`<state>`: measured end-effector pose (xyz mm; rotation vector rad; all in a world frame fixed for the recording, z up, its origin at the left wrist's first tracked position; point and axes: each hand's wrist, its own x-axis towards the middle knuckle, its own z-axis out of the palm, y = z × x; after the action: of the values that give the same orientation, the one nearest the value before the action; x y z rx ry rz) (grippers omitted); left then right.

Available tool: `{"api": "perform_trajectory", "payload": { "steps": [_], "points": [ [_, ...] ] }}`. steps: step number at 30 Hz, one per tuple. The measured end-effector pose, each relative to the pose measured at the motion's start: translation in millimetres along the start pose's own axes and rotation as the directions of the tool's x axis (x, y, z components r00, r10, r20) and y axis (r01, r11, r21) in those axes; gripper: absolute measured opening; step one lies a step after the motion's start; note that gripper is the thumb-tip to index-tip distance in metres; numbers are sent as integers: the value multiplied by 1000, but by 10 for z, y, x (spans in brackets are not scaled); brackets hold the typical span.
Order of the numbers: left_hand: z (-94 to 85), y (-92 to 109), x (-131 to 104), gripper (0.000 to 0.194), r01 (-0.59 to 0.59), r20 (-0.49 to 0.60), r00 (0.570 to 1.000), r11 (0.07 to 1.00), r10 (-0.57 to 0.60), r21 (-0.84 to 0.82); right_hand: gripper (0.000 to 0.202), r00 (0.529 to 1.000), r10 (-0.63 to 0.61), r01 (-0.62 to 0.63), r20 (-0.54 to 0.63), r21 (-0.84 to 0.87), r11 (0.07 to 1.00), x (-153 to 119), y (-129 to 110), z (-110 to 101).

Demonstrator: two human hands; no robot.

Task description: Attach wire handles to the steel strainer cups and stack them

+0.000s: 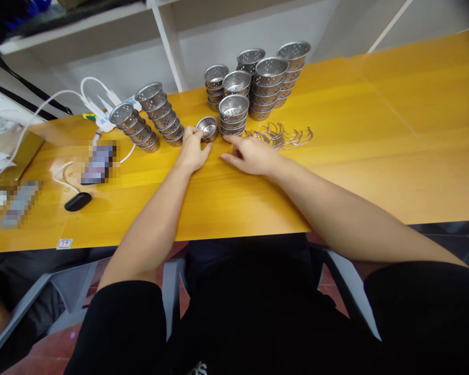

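Note:
A single small perforated steel cup (209,123) stands upright on the table. My left hand (194,152) grips it at its near left side, fingers at the rim and thumb low in front. My right hand (255,154) rests just right of it, holding nothing that I can see. Its index finger points at the foot of a stack of perforated cups (233,110), and the thumb is apart below. Whether that fingertip touches the stack I cannot tell. Beside the right hand lies a heap of thin curved metal wire pieces (285,136).
More cup stacks stand behind, one of them tall (270,86). Two leaning stacks (156,112) are on the left. A power strip (105,121) with white cables, a phone (99,164) and a black oval device (78,201) lie farther left. The yellow table's front edge (234,239) is near my body.

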<state>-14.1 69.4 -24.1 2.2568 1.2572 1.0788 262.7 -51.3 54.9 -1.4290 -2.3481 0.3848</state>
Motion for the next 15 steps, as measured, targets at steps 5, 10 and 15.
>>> {"api": "perform_trajectory", "payload": {
  "steps": [5,10,15],
  "points": [
    [-119,176,-27,26,-60,7,998,998,60,28,69,997,-30,35,-75,66,997,-15,18,-46],
    [-320,401,-118,29,-106,-13,994,992,107,71,83,978,-164,186,-132,179,966,-28,49,-36],
    [-471,705,-234,26,-176,71,981,983,179,-53,79,966,-205,233,-157,187,954,-36,26,-15]
  ]
}}
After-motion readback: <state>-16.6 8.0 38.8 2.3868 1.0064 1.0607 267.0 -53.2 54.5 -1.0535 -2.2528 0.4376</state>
